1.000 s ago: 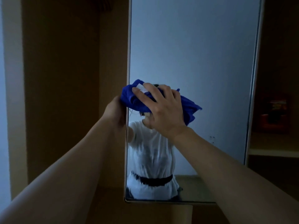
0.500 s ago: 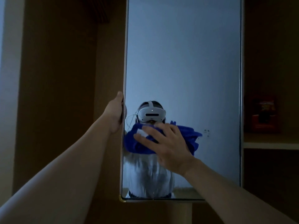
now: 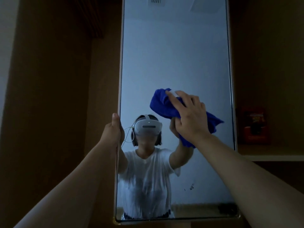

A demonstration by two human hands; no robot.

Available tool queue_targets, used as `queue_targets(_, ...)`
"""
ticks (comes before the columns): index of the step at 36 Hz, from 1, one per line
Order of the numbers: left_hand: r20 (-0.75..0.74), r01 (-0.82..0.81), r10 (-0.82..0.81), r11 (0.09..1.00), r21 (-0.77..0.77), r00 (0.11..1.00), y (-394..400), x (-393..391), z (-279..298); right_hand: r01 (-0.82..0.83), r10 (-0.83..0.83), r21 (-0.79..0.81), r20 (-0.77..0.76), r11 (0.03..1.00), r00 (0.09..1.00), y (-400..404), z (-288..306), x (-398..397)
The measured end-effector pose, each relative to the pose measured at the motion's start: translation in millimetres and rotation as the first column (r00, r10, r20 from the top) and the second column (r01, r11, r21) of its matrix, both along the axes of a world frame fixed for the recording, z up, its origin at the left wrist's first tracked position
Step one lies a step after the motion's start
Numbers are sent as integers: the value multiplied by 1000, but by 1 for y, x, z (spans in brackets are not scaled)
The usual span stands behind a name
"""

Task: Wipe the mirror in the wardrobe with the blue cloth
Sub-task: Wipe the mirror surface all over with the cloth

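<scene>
A tall mirror (image 3: 174, 55) stands upright in the dark wooden wardrobe, reflecting a person in a white shirt. My left hand (image 3: 112, 130) grips the mirror's left edge at mid height, thumb on the near side. My right hand (image 3: 190, 116) presses the bunched blue cloth (image 3: 162, 102) flat against the glass on the right half of the mirror, fingers spread over it. Part of the cloth sticks out below and to the right of my wrist. A few small dark specks (image 3: 190, 186) show on the lower right glass.
Dark wooden wardrobe panels (image 3: 54, 96) flank the mirror. To the right a shelf (image 3: 269, 157) carries a red box (image 3: 254, 125). The mirror's lower edge sits near the bottom of the view.
My right hand has carried the cloth from the left part of the glass down and then up to the right side. The left hand keeps its hold on the left edge.
</scene>
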State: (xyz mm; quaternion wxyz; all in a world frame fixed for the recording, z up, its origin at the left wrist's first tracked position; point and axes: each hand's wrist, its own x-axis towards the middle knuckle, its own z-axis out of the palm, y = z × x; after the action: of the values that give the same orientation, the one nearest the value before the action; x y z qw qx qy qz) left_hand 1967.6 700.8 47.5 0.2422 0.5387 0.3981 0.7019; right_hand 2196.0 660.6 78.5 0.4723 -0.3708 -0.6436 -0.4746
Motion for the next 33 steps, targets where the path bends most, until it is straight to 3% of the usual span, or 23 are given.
queue_targets(3, 9, -46, 46, 999, -7, 999, -1, 1, 0, -38, 38, -11, -36, 999, 999, 2, -9, -3)
queue_targets(8, -54, -162, 160, 986, -28, 986, -6, 5, 3, -74, 95, -110, 200, 991, 975, 0, -72, 6)
queue_targets(11, -34, -162, 162, 987, -16, 986, -7, 7, 2, -103, 144, -177, 232, 979, 962, -8, -65, 13)
queue_targets(17, 23, -111, 112, 994, -20, 993, -9, 6, 1, -122, 116, -64, -91, 991, 989, -17, 4, 33)
queue_targets(21, 37, -111, 112, 994, -13, 993, -10, 8, 1, -20, 33, 52, -246, 998, 969, -18, 42, 58)
queue_targets(24, 41, -99, 100, 995, -19, 994, -10, 7, 1, 16, -1, 43, -340, 999, 940, -16, 58, 82)
queue_targets(28, 26, -104, 104, 995, -6, 994, -9, 6, 0, -2, -8, -24, -418, 1000, 908, -4, 43, 101)
queue_targets(33, 15, -120, 120, 993, -10, 993, -8, 6, 0, -19, 41, 62, -378, 998, 925, 7, -12, 90)
